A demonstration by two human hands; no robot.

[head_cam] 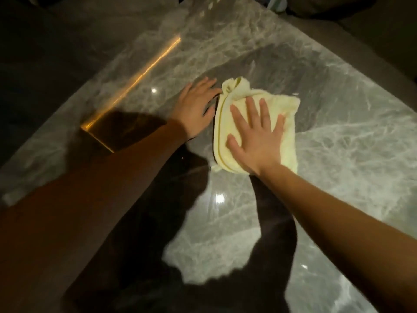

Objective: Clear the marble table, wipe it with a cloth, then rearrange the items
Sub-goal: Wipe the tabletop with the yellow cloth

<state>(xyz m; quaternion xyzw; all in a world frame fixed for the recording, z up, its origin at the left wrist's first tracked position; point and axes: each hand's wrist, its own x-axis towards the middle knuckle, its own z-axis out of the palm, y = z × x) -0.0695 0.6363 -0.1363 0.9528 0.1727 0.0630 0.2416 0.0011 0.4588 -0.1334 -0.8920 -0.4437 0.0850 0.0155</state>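
Observation:
A pale yellow cloth [283, 114], folded and bunched at its far corner, lies on the grey marble table [352, 168] near the middle. My right hand [255, 136] presses flat on the cloth with its fingers spread and straight. My left hand [196, 107] rests flat on the marble just left of the cloth, fingertips touching the cloth's bunched corner.
A gold metal strip [135, 77] runs along the table's left side and ends at a corner near my left forearm. Dark floor lies beyond the left edge. Dim shapes, maybe seating, stand past the far right edge [365, 21]. Ceiling lights reflect on the glossy marble.

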